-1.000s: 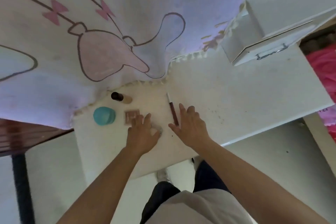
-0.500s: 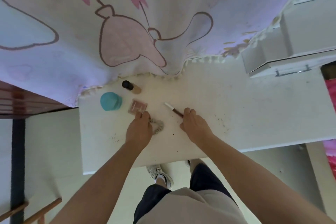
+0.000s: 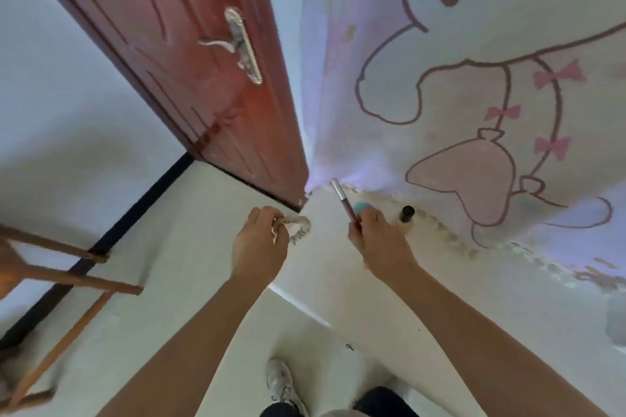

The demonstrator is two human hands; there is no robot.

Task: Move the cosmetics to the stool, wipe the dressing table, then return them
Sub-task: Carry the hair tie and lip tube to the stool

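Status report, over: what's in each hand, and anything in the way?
Left hand grips the scrunchie. Right hand pinches the lip pencil. Teal jar and black-capped bottle sit on the dressing table. Nothing seen between hands and stool.

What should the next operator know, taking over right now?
Left grip: holds the hair tie.
Right grip: pinches the lip pencil.
Teal jar and black-capped bottle stand on the dressing table; stool at left.
Done: two items in hand.
Left: carry all cosmetics to the stool, wipe the table, return them.
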